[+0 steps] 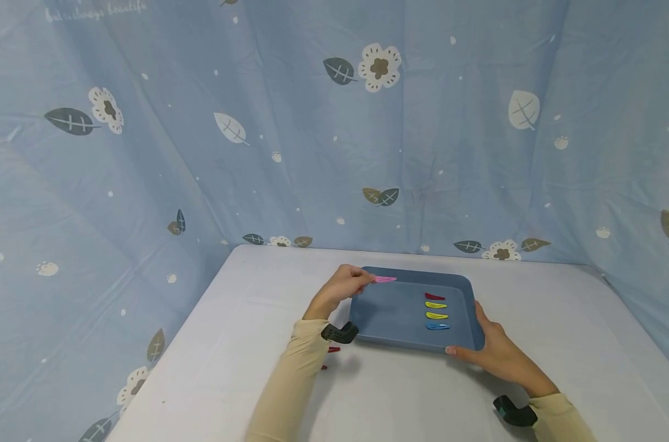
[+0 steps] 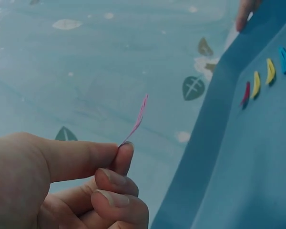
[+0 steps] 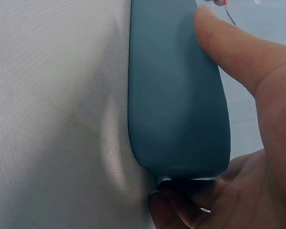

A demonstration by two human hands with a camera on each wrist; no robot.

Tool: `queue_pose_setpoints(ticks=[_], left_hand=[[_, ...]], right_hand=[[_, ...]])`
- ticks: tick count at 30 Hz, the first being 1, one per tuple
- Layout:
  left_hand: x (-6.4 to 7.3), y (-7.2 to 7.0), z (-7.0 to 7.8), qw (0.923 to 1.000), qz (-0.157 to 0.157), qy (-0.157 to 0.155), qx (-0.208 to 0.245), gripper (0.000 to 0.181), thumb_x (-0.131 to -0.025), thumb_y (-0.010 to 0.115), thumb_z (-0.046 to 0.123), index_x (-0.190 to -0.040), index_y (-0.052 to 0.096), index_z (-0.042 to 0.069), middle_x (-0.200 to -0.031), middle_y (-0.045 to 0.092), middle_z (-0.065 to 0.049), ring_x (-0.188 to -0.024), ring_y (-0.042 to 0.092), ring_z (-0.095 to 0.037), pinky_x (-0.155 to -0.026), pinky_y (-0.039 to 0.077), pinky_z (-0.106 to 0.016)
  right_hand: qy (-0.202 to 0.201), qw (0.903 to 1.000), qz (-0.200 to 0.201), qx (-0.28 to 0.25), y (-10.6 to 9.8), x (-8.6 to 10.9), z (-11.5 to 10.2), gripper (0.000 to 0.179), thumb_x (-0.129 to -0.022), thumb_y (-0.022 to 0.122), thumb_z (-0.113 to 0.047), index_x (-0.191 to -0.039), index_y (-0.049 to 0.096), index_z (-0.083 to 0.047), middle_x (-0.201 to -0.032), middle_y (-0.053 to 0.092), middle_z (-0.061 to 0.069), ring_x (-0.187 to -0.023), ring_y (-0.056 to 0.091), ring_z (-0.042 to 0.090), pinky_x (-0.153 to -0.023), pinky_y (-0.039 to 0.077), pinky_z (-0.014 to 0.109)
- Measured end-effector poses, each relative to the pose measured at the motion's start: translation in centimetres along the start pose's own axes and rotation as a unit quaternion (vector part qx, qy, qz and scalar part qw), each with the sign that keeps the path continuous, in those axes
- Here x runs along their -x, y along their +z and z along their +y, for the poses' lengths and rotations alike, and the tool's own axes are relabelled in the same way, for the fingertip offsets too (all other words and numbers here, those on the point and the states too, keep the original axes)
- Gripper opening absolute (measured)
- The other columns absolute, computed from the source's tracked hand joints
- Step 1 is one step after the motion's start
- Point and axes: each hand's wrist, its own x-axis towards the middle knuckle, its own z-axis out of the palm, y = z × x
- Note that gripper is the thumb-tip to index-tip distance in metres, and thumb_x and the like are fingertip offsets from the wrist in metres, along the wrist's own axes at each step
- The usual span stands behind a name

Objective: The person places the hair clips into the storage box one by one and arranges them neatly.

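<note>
My left hand (image 1: 340,290) pinches a pink snap hair clip (image 1: 386,279) between thumb and index finger, over the far left part of a blue-grey tray (image 1: 392,313). The clip (image 2: 142,113) points up and away from the fingertips in the left wrist view. At the tray's near right corner, my right hand (image 1: 502,355) grips the edge, thumb (image 3: 229,45) along the front wall and fingers round the side. Inside the tray, a red clip (image 1: 435,296), two yellow clips (image 1: 436,316) and a blue clip (image 1: 437,326) lie in a column on the right.
Red clips (image 1: 333,350) lie on the white tabletop (image 1: 401,393) beside my left forearm, partly hidden by it. A blue patterned curtain (image 1: 312,123) hangs behind the table and along its left side. Each wrist wears a black band (image 1: 340,333).
</note>
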Motion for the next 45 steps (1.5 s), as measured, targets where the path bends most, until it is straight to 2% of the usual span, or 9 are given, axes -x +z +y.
queue_pose_setpoints(ticks=[5, 12, 22, 26, 31, 38, 45], left_hand=[[-0.7, 0.7, 0.2, 0.9999, 0.002, -0.004, -0.011, 0.034, -0.105, 0.059, 0.024, -0.118, 0.073, -0.005, -0.059, 0.042, 0.004, -0.057, 0.034, -0.011, -0.068, 0.036, -0.029], [-1.9, 1.9, 0.4, 0.9995, 0.011, -0.026, -0.011, 0.034, -0.104, 0.061, 0.026, -0.116, 0.075, -0.003, -0.057, 0.046, 0.004, -0.048, 0.026, -0.009, -0.053, 0.028, -0.029], [-3.3, 3.2, 0.4, 0.9998, -0.002, -0.012, -0.016, 0.034, -0.105, 0.061, 0.023, -0.118, 0.075, -0.004, -0.053, 0.041, 0.004, -0.048, 0.024, -0.010, -0.054, 0.027, -0.027], [-3.8, 3.9, 0.3, 0.9995, 0.004, -0.026, -0.020, 0.033, -0.105, 0.061, 0.024, -0.113, 0.076, -0.004, -0.050, 0.037, 0.005, -0.047, 0.022, -0.010, -0.058, 0.028, -0.030], [-4.5, 4.6, 0.2, 0.9986, 0.014, -0.040, -0.032, 0.033, -0.104, 0.063, 0.025, -0.107, 0.077, -0.004, -0.049, 0.035, 0.005, -0.046, 0.024, -0.010, -0.059, 0.030, -0.029], [-5.3, 5.3, 0.1, 0.9979, 0.020, -0.052, -0.034, 0.027, -0.101, 0.066, 0.024, -0.108, 0.080, 0.002, -0.049, 0.033, 0.003, -0.045, 0.021, -0.012, -0.052, 0.026, -0.028], [-5.5, 5.8, -0.1, 0.9967, 0.030, -0.066, -0.036, 0.025, -0.102, 0.066, 0.025, -0.110, 0.081, 0.007, -0.049, 0.039, 0.003, -0.043, 0.022, -0.010, -0.047, 0.025, -0.027]], right_hand=[[0.003, 1.0000, -0.007, -0.004, -0.1, 0.1, -0.1, 0.129, -0.088, 0.078, -0.050, -0.158, -0.009, 0.013, -0.156, 0.022, 0.049, -0.141, 0.028, 0.069, -0.103, 0.039, 0.075], [-0.003, 0.9999, -0.003, -0.009, 0.0, 0.1, -0.1, 0.128, -0.088, 0.078, -0.049, -0.158, -0.008, 0.014, -0.157, 0.024, 0.047, -0.143, 0.030, 0.066, -0.105, 0.039, 0.074], [-0.009, 0.9999, 0.005, -0.012, 0.0, 0.2, -0.1, 0.128, -0.087, 0.080, -0.048, -0.159, -0.007, 0.013, -0.157, 0.026, 0.046, -0.142, 0.032, 0.066, -0.104, 0.040, 0.074], [-0.018, 0.9997, 0.007, -0.016, 0.0, 0.1, 0.0, 0.127, -0.087, 0.080, -0.046, -0.159, -0.006, 0.014, -0.156, 0.028, 0.046, -0.142, 0.035, 0.065, -0.104, 0.041, 0.073], [-0.008, 0.9999, 0.003, -0.012, 0.0, 0.1, 0.1, 0.128, -0.087, 0.079, -0.048, -0.159, -0.008, 0.012, -0.156, 0.026, 0.047, -0.142, 0.031, 0.066, -0.104, 0.040, 0.074], [-0.004, 0.9999, 0.003, -0.011, 0.1, 0.0, 0.2, 0.129, -0.087, 0.080, -0.049, -0.159, -0.008, 0.012, -0.157, 0.024, 0.047, -0.143, 0.031, 0.065, -0.105, 0.039, 0.074], [0.011, 0.9999, -0.006, -0.001, 0.0, 0.0, 0.3, 0.129, -0.087, 0.078, -0.051, -0.160, -0.010, 0.011, -0.156, 0.024, 0.048, -0.141, 0.031, 0.067, -0.103, 0.040, 0.074]])
